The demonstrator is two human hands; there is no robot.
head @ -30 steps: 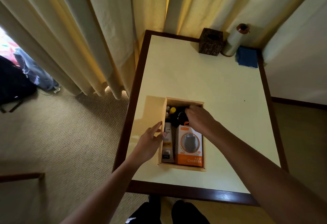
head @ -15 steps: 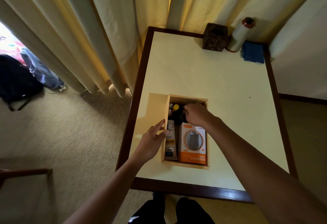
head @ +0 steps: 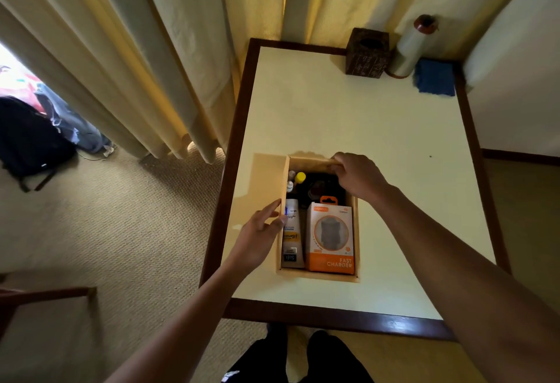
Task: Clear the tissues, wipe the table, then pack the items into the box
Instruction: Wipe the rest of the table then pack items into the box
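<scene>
Head view: the box (head: 318,277) sits on the near left part of the table (head: 378,128), open at the top. The right hand (head: 360,176) reaches over its far end, fingers curled round the far flap, gripping it. The left hand (head: 260,234) lies flat against the outside of the left wall, fingers straight and close together; the thumb seems to touch the wall's top edge, though the dim light makes this hard to judge.

Inside the box, an orange charger pack (head: 330,237) lies at the near right, with a white tube (head: 292,234) just beside it on the left. A yellow-capped bottle (head: 300,177) and a dark item (head: 318,187) fill the far end.

At the table's far edge stand a dark tissue holder (head: 367,52) and a paper roll (head: 410,49), with a blue cloth (head: 435,78) just beside the roll.
</scene>
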